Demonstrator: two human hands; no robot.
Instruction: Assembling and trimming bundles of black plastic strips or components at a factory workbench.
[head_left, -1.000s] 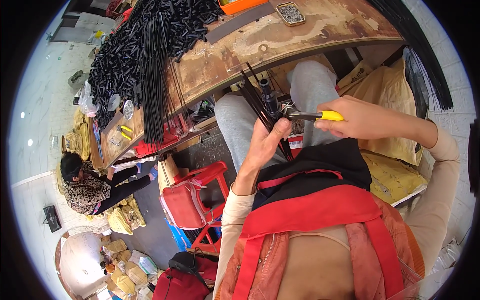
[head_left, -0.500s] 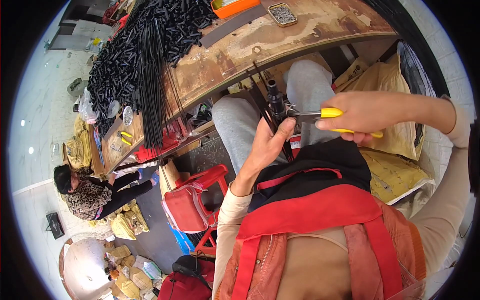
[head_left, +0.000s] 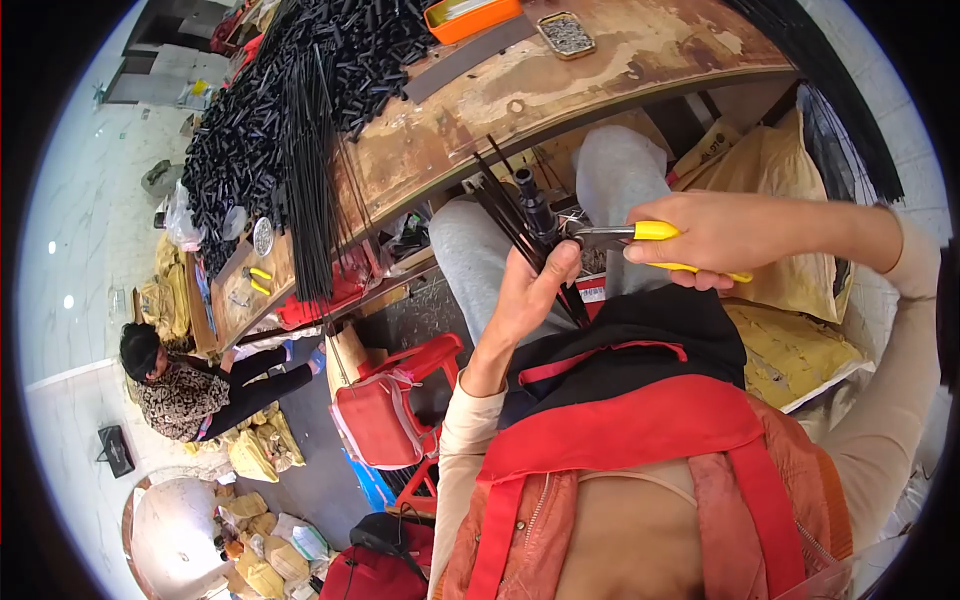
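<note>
My left hand (head_left: pixel 530 300) is closed around a bundle of thin black rods (head_left: pixel 500 205), held upright and leaning left above my lap. A black cylindrical fitting (head_left: pixel 538 212) stands among the rods, just beyond my thumb. From the right, my right hand (head_left: pixel 705 232) grips pliers with yellow handles (head_left: pixel 656 230). Their metal jaws reach the side of the fitting, close to my left thumb. Small shiny bits show at the jaw tips, too small to make out. My fingers hide the lower part of the bundle.
On the worn wooden table (head_left: pixel 690 40) lie a heap of short black tubes (head_left: pixel 250 140), long black rods (head_left: pixel 312 200), an orange tray (head_left: pixel 470 15), a tin of small metal pieces (head_left: pixel 566 35) and other yellow-handled pliers (head_left: pixel 259 280). A person (head_left: pixel 185 390) sits at left beyond a red stool (head_left: pixel 385 420).
The bundle's top has tipped a little left, and the pliers have shifted slightly left with it. Both hands keep their grip. The whole view has turned slightly.
</note>
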